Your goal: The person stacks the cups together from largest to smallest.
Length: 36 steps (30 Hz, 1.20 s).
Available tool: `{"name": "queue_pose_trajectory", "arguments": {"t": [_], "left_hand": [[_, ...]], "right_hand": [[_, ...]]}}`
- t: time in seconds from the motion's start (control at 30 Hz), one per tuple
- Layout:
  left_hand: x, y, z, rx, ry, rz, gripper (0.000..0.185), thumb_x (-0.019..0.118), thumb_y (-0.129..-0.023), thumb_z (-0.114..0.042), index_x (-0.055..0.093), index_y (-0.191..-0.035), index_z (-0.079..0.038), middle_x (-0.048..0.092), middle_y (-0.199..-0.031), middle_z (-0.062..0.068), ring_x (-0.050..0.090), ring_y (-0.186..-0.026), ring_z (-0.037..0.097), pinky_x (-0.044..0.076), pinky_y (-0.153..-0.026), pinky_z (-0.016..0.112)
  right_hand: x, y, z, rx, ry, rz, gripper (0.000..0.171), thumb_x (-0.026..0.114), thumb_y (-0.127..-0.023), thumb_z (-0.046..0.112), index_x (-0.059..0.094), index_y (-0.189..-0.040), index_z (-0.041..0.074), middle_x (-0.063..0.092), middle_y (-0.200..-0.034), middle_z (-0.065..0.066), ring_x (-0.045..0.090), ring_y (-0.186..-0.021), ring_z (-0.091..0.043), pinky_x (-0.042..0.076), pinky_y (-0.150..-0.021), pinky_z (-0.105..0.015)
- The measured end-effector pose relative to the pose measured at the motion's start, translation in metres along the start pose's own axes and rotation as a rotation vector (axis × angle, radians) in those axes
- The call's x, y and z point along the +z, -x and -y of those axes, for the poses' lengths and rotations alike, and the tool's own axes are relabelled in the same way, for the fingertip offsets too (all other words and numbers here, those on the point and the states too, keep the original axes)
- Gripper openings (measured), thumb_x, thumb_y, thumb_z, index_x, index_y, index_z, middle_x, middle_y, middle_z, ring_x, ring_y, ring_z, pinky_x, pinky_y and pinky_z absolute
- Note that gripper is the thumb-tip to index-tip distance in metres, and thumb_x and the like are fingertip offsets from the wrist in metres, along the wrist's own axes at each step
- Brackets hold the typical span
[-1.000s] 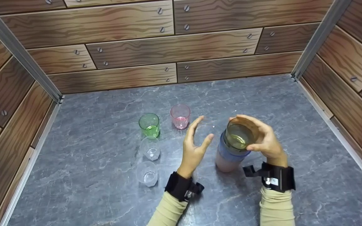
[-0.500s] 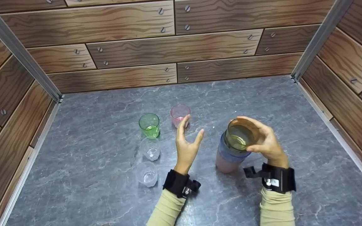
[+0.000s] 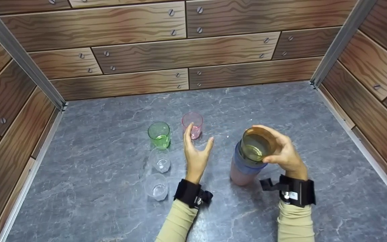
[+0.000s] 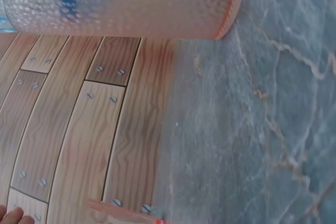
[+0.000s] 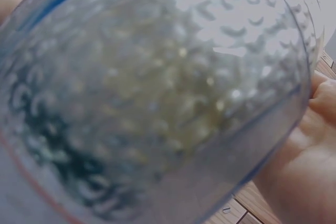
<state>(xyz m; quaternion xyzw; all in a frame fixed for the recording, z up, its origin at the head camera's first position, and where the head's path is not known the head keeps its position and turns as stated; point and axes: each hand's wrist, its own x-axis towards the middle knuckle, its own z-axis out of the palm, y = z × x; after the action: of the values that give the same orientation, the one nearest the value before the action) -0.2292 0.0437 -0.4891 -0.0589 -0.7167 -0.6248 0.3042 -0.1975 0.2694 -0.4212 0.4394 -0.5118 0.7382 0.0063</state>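
Green cup; pink cup; grey-veined tabletop.

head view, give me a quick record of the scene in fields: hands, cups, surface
right hand: right hand grips the rim of the top cup of the cup stack
stack: amber cup over a blue one over a pink one, standing on the grey table
left hand: left hand open, holds nothing, fingers near the pink cup
other cups: green cup, then two clear cups in a line toward the person
walls: wood-print panels
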Motion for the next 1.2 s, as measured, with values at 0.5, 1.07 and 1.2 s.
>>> {"name": "queue_pose_trajectory", "arguments": {"t": [0.5, 1.07, 1.2], "left_hand": [[0.006, -0.012, 0.02, -0.046, -0.005, -0.082, 0.09, 0.08, -0.07, -0.018, 0.028, -0.14, 0.001, 0.036, -0.143, 0.019, 0.034, -0.136, 0.031, 0.027, -0.118, 0.043], [0.01, -0.02, 0.033, -0.168, -0.078, -0.106, 0.095, 0.081, -0.066, -0.014, 0.025, -0.14, 0.004, 0.035, -0.143, 0.022, 0.031, -0.137, 0.033, 0.025, -0.118, 0.044], [0.01, -0.022, 0.036, -0.209, -0.073, -0.101, 0.097, 0.081, -0.066, -0.016, 0.024, -0.141, 0.004, 0.032, -0.145, 0.023, 0.03, -0.138, 0.034, 0.024, -0.119, 0.045]], "right_hand": [[-0.001, 0.001, -0.001, -0.01, -0.008, 0.002, 0.077, 0.071, -0.071, -0.006, 0.028, -0.133, -0.021, 0.05, -0.133, -0.024, 0.051, -0.124, -0.029, 0.041, -0.11, -0.032], [-0.001, 0.0, -0.001, 0.004, -0.026, 0.005, 0.077, 0.071, -0.071, -0.006, 0.028, -0.134, -0.02, 0.05, -0.134, -0.023, 0.051, -0.124, -0.028, 0.041, -0.11, -0.032], [-0.001, 0.001, -0.001, 0.003, -0.023, 0.003, 0.077, 0.07, -0.071, -0.006, 0.028, -0.134, -0.019, 0.05, -0.134, -0.023, 0.051, -0.124, -0.028, 0.04, -0.11, -0.032]]}}
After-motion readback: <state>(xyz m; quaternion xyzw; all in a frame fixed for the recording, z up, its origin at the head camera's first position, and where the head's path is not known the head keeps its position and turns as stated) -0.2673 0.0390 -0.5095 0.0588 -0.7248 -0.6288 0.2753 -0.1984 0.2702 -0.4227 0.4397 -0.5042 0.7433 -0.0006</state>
